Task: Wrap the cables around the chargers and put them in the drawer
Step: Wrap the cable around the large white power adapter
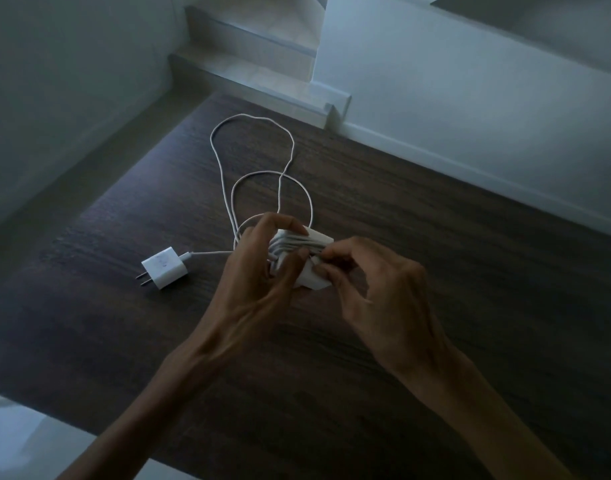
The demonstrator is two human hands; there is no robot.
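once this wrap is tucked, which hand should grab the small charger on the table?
Left, probably. The small charger lies on the table to the left of the left hand, nearer to it. The right hand pinches the cable end at the big charger and would have to cross over.

no legible text, labels or numbers

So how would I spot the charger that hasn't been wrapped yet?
Start at the dark wooden table and look left of the two hands. The small white charger lies there flat and alone, its two prongs pointing toward the lower left and its loose cable looping away. The other charger, between the hands, already has cable wound round it.
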